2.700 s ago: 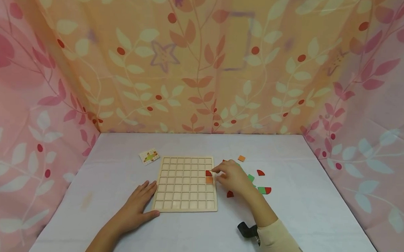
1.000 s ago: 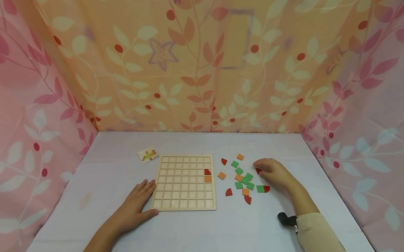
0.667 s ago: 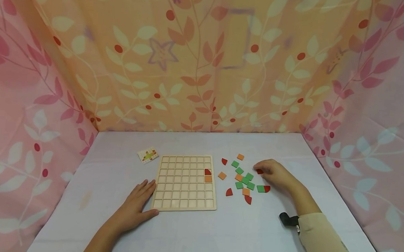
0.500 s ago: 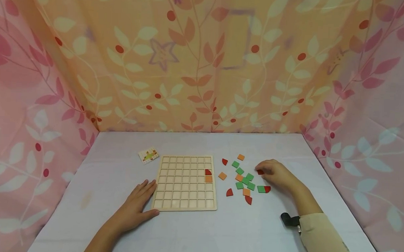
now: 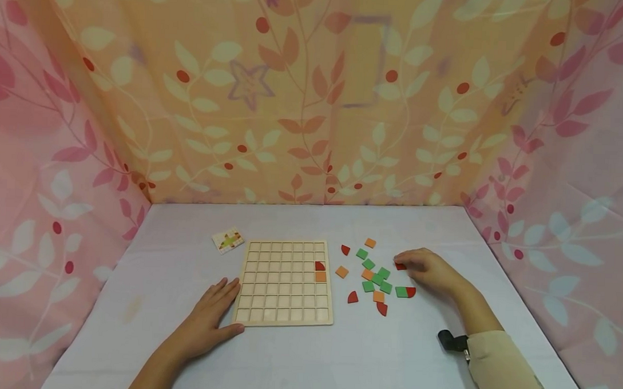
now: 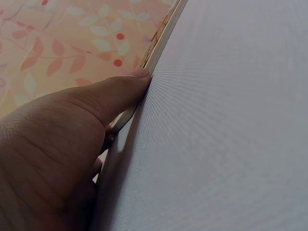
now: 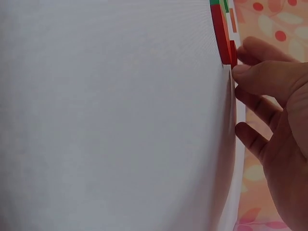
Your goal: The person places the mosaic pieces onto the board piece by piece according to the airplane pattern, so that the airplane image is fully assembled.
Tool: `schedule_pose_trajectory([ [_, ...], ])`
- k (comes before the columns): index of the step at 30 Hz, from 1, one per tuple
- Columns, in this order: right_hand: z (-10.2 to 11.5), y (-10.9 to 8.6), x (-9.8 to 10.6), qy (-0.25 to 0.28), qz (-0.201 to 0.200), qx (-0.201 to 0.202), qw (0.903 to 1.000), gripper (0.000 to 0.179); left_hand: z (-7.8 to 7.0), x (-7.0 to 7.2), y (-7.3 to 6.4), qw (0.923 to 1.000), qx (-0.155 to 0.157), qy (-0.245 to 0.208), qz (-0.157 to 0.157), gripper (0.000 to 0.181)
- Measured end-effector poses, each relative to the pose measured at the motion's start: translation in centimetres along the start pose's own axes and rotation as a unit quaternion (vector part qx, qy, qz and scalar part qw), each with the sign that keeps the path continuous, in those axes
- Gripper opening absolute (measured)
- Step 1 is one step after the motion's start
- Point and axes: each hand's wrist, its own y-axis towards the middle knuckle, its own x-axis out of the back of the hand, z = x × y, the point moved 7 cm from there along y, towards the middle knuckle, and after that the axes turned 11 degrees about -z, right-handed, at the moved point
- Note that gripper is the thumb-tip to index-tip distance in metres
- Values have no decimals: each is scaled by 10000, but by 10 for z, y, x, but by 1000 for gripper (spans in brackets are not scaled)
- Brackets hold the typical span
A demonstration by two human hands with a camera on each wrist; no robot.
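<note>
A square wooden grid board (image 5: 281, 324) lies on the table, a red quarter-circle tile (image 5: 320, 266) and an orange square tile (image 5: 320, 276) in cells near its right edge. My left hand (image 5: 209, 320) rests at the board's lower left corner, fingers extended, with the thumb (image 6: 120, 89) against the edge. To the right of the loose tiles, my right hand (image 5: 432, 271) pinches another red quarter-circle tile (image 5: 400, 266) between thumb and index finger. Seen from the right wrist, that red tile (image 7: 233, 52) stands right at the thumb tip, its far side hidden by the fingers.
Several green squares (image 5: 378, 278), orange squares (image 5: 342, 271) and red quarter-circles (image 5: 382, 308) lie scattered right of the board. A small pattern card (image 5: 228, 240) lies by its upper left corner. Patterned cloth (image 5: 313, 131) encloses the table's back and sides.
From the board's right edge, my right hand has moved right to the outlying red quarter-circle tile, where it has stayed with only slight shifts. My left hand keeps its place.
</note>
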Motion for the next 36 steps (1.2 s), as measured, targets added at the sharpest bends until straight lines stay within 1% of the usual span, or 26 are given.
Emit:
schedule_pose_trajectory([
  [4, -1, 0, -1, -72, 45, -14, 10000, 41, -1, 1, 1, 10000, 8, -76, -20, 95],
  [8, -1, 1, -1, -164, 39, 12, 9999, 39, -1, 0, 1, 9999, 65, -80, 45, 95],
  [10, -1, 1, -1, -124, 55, -30, 9999, 39, 0, -1, 1, 9999, 70, -66, 61, 95],
  [15, -1, 2, -4, -53, 140, -50, 9999, 44, 0, 0, 1, 10000, 50, -46, 55, 96],
  [20, 0, 2, -5, -64, 137, -32, 9999, 46, 1, -2, 1, 9998, 98, -51, 143, 96],
  [23, -1, 3, -5, -52, 104, -56, 9999, 44, 2, -2, 0, 9998, 118, -29, 160, 97],
  [29, -2, 5, -6, -49, 105, -103, 9999, 39, 1, 0, 1, 9999, 78, -26, 73, 96],
  [33, -3, 4, -4, -63, 62, -87, 9999, 35, 0, 0, 1, 9999, 99, -22, 70, 95],
  [36, -5, 3, -1, -157, -23, 2, 9999, 32, -1, 1, 1, 10000, 40, 19, 13, 95],
])
